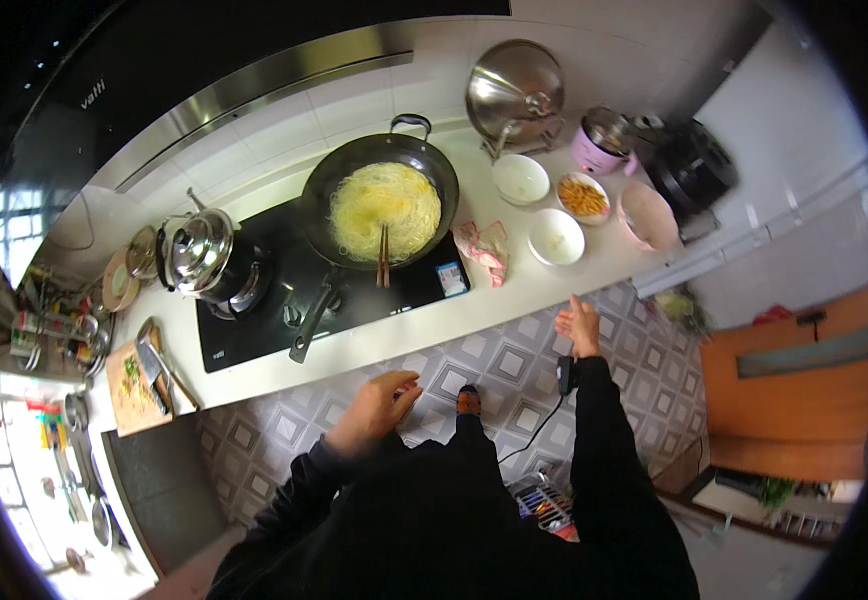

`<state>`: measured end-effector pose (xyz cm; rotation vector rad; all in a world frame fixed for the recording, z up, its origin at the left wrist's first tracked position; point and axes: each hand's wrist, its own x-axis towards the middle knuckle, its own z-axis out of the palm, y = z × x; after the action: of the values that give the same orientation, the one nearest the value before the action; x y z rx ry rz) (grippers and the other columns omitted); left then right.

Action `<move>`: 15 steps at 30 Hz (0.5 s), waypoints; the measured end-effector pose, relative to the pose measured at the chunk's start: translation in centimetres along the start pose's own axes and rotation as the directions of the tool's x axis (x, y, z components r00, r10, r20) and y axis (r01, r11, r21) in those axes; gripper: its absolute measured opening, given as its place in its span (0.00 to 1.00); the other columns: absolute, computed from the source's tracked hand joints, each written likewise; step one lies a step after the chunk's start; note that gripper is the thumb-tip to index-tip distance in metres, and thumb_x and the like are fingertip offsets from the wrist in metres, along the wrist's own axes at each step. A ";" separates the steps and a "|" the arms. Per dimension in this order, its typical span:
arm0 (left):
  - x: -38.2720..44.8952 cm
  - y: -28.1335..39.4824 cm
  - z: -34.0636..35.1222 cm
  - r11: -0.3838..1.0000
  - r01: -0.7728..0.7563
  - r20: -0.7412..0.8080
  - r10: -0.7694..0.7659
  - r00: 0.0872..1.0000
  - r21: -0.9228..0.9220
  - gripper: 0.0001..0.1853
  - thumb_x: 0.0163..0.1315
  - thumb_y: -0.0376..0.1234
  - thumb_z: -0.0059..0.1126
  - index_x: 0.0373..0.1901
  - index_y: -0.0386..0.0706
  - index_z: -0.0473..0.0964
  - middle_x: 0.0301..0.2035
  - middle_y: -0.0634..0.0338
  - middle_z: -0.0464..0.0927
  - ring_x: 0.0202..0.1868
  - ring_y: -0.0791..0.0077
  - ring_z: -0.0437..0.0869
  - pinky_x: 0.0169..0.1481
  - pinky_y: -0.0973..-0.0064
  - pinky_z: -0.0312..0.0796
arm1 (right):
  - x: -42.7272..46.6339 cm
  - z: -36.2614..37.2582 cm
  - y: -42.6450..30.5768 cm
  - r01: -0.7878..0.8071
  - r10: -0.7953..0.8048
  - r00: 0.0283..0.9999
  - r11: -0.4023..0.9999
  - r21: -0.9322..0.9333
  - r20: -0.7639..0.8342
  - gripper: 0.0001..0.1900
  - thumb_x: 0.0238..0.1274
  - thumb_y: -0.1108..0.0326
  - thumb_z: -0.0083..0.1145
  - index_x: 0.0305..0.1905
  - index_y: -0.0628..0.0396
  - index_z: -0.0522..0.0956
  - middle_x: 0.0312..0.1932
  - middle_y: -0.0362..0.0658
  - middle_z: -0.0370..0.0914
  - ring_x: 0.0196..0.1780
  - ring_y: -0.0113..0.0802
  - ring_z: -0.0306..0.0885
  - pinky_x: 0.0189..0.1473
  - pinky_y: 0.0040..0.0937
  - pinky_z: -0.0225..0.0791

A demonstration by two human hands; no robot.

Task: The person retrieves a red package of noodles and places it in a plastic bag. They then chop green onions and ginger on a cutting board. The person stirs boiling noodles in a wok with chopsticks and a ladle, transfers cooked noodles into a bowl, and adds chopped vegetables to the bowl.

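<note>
My left hand (379, 407) hangs above the floor in front of the counter, fingers loosely curved and holding nothing. Past the counter's front edge, my right hand (579, 327) is held out with nothing in it. Before me a dark wok (445, 169) stands on the black gas hob (272, 330), its long handle pointing towards me. Pale yellow noodles (411, 199) fill its middle. A pair of chopsticks (383, 266) leans in the noodles, the ends over the wok's near rim. Right of the hob lies a crumpled cloth (485, 247); neither hand touches it.
White bowls (557, 238), a dish of orange-brown strips (582, 198) and a pink bowl (647, 217) stand on the right. A steel pot lid (509, 82) rests upright behind. Leftward are a lidded pot (197, 251) and a chopping board (122, 409) with a cleaver (150, 365).
</note>
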<state>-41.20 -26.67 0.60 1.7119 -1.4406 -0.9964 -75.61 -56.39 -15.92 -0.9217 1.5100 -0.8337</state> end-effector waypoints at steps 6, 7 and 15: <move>-2.1 2.0 3.3 0.965 0.261 -0.205 -0.260 0.944 -0.024 0.17 0.69 0.36 0.63 0.52 0.33 0.80 0.43 0.46 0.86 0.46 0.57 0.89 0.52 0.67 0.78 | 10.8 1.4 -3.2 -0.238 0.240 0.971 0.967 -0.089 0.014 0.32 0.71 0.37 0.53 0.43 0.65 0.80 0.32 0.52 0.84 0.35 0.40 0.85 0.33 0.37 0.79; -2.4 2.2 3.8 0.958 0.286 -0.235 -0.285 0.929 -0.033 0.17 0.69 0.36 0.63 0.52 0.33 0.80 0.43 0.46 0.86 0.46 0.58 0.89 0.52 0.68 0.78 | 10.7 1.4 -3.2 -0.083 0.044 0.992 0.932 -0.354 -0.117 0.31 0.70 0.38 0.54 0.43 0.64 0.80 0.32 0.52 0.84 0.34 0.41 0.85 0.34 0.38 0.78; -4.0 1.4 4.3 0.892 0.438 -0.455 -0.436 0.776 -0.109 0.16 0.69 0.33 0.63 0.52 0.30 0.80 0.43 0.44 0.86 0.48 0.59 0.89 0.52 0.68 0.78 | -3.6 12.3 -12.6 0.940 -0.589 0.328 0.283 -0.191 0.739 0.31 0.55 0.63 0.72 0.63 0.56 0.73 0.56 0.51 0.78 0.56 0.49 0.79 0.52 0.44 0.74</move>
<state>-46.05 -23.01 0.30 2.1640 -0.7410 -0.7209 -61.87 -58.98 -4.72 -2.3798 0.6344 -0.6368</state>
